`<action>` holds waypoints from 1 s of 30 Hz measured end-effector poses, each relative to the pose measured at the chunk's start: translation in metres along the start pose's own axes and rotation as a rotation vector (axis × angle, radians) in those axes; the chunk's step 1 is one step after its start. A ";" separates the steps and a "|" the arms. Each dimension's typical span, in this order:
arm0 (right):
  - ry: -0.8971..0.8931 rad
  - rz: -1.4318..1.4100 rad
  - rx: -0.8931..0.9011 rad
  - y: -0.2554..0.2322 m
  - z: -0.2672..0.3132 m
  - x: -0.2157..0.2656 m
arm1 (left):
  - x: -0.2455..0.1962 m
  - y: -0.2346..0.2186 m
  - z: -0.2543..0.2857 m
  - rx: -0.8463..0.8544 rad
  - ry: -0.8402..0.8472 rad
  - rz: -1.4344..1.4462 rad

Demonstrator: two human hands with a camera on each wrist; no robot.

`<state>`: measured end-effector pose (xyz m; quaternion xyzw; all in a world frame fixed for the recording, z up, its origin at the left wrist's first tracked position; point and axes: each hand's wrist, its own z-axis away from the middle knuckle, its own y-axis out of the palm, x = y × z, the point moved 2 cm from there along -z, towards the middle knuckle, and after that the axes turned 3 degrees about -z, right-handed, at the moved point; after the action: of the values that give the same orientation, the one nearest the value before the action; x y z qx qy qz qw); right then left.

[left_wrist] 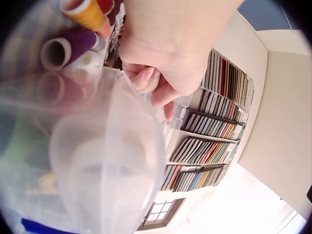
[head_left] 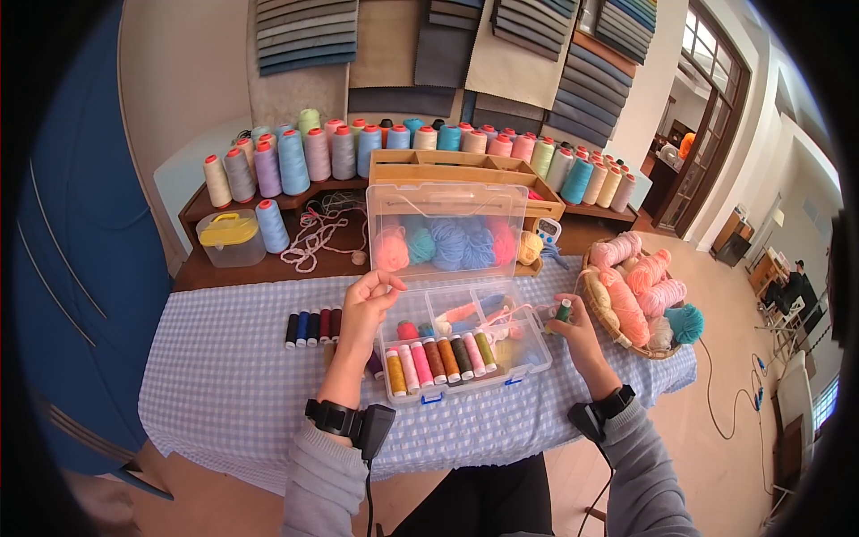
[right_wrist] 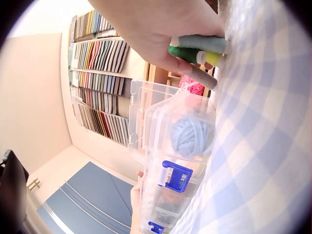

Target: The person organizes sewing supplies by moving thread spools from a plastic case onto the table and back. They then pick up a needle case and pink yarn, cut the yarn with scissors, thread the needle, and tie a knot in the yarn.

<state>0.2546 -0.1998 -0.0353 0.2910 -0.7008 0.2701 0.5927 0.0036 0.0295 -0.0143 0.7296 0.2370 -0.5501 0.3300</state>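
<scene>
A clear compartment box (head_left: 540, 360) stands open with a row of coloured thread spools (head_left: 436, 360) along its front. My right hand (head_left: 583, 340), at the box's right side, grips a dark green spool (head_left: 563, 311). In the right wrist view, that hand (right_wrist: 165, 34) is around the green spool (right_wrist: 185, 54), with grey-blue (right_wrist: 207, 44) and grey (right_wrist: 202, 77) spools against it. My left hand (head_left: 360, 313) is over the box's back left corner. Its fingers are loosely curled in the left wrist view, the hand (left_wrist: 165, 53) showing nothing held; its palm side is partly hidden.
Dark spools (head_left: 312, 328) lie left of the box. A basket of yarn (head_left: 629, 291) is at the right. Behind are yarn balls (head_left: 447, 243), a yellow-lidded tub (head_left: 231, 240), a wooden organizer (head_left: 420, 170) and a shelf of thread cones (head_left: 293, 163).
</scene>
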 end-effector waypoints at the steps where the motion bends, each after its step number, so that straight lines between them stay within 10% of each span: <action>1: 0.008 0.012 0.027 0.000 0.000 0.000 | 0.000 0.000 0.000 -0.002 0.000 0.001; 30: -0.032 0.024 -0.026 0.005 -0.013 -0.004 | -0.002 0.001 0.001 -0.006 -0.004 -0.012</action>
<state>0.2601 -0.1860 -0.0377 0.2791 -0.7171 0.2635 0.5817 0.0033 0.0285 -0.0120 0.7262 0.2422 -0.5526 0.3294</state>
